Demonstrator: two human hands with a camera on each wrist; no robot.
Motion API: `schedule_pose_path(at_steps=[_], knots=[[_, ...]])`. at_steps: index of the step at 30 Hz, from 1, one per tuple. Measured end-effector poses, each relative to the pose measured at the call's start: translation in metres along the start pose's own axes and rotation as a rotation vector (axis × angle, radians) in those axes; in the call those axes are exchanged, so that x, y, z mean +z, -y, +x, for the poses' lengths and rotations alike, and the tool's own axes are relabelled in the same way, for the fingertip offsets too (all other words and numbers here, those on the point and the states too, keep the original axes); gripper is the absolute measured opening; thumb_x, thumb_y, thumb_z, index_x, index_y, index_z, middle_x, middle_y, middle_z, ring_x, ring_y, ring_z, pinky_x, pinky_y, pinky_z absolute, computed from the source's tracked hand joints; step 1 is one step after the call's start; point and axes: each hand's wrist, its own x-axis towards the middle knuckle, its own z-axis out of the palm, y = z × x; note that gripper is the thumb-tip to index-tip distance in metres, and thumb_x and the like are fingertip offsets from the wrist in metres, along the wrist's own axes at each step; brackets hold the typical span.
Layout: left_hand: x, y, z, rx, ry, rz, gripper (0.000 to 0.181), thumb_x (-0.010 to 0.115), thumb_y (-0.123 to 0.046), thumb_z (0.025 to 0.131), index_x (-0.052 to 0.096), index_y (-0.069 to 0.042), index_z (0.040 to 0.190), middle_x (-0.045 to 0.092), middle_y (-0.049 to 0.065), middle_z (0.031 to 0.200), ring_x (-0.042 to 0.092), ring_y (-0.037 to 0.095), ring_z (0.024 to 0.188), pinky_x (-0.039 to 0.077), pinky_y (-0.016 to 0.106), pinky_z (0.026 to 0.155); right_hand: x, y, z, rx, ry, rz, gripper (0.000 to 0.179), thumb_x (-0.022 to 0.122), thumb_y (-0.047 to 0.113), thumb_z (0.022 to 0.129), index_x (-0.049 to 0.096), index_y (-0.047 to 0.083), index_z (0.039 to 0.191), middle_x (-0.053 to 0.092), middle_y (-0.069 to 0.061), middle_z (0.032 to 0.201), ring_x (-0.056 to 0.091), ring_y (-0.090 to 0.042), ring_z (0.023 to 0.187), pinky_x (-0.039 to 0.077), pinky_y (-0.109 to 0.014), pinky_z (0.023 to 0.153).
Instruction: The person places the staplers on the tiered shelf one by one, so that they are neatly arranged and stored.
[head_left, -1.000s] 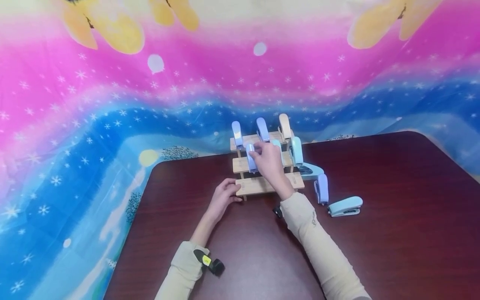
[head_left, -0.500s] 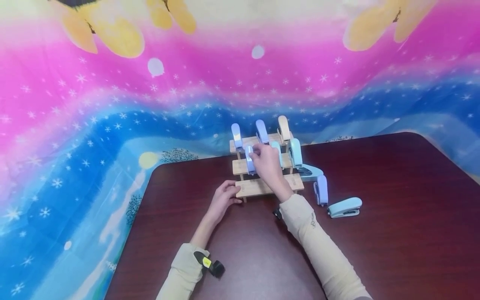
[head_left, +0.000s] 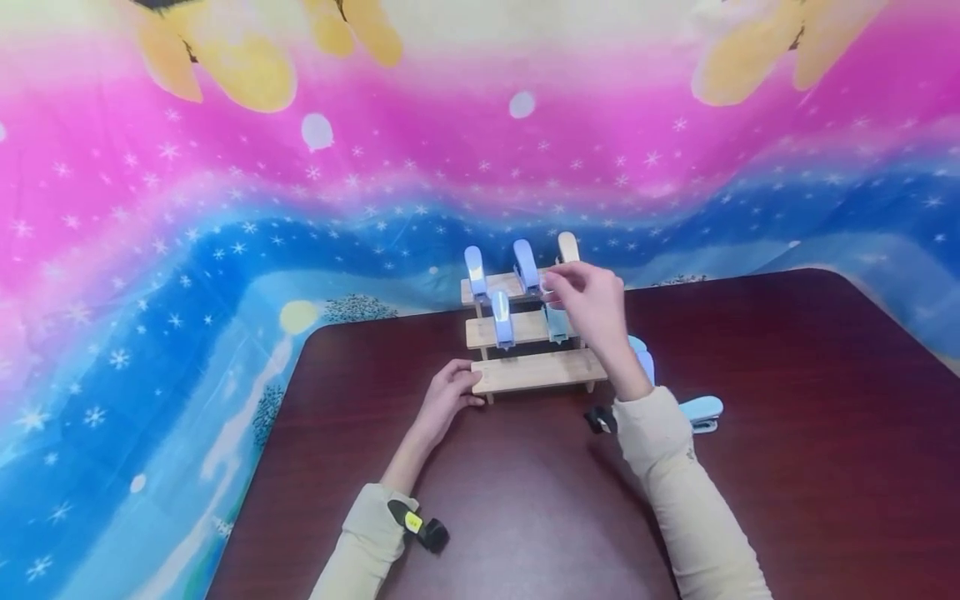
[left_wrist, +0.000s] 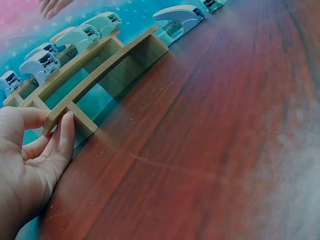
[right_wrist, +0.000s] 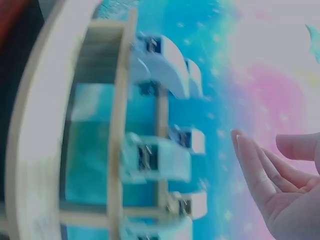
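Note:
My left hand (head_left: 447, 392) pinches the left end of the front board of a three-tier wooden rack (head_left: 536, 372); the left wrist view shows thumb and fingers around that board end. Raised over the rack's right side is my right hand (head_left: 596, 308), holding nothing, with a gap between thumb and fingers in the right wrist view. A lavender stapler (head_left: 502, 318) and a mint stapler (head_left: 557, 323) stand on the middle tier; another mint one (left_wrist: 107, 22) at its right end is hidden behind my right hand in the head view. The top tier bears two lavender staplers (head_left: 527, 265) and a cream one (head_left: 568, 247).
Right of the rack on the dark wooden table (head_left: 825, 500), a light blue stapler (head_left: 703, 410) lies partly behind the right sleeve. A lavender stapler (head_left: 647, 364) and a mint one (head_left: 637, 343) are mostly covered by the right wrist. A patterned cloth (head_left: 420, 183) hangs behind.
My right hand has let go of the lavender stapler at the left of the middle tier and moved right and slightly up. The left hand keeps its hold on the rack.

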Motion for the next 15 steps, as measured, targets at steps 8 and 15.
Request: schedule_pose_path(at_steps=[8, 15], knots=[[0.0, 0.0, -0.001, -0.007, -0.009, 0.002, 0.03, 0.062, -0.004, 0.1, 0.055, 0.01, 0.125, 0.065, 0.009, 0.098, 0.065, 0.015, 0.086, 0.061, 0.028, 0.069, -0.046, -0.001, -0.001, 0.05, -0.024, 0.054, 0.032, 0.068, 0.017, 0.102, 0.07, -0.009, 0.12, 0.074, -0.026, 0.099, 0.073, -0.009, 0.074, 0.063, -0.026, 0.071], [0.0, -0.002, -0.001, -0.006, -0.011, -0.004, 0.028, 0.062, -0.003, 0.1, 0.056, 0.01, 0.124, 0.066, 0.008, 0.098, 0.066, 0.015, 0.087, 0.061, 0.028, 0.07, -0.075, -0.009, -0.002, 0.051, -0.021, -0.014, 0.032, 0.067, 0.016, 0.102, 0.07, -0.01, 0.12, 0.076, -0.02, 0.095, 0.073, -0.009, 0.072, 0.063, -0.024, 0.068]])
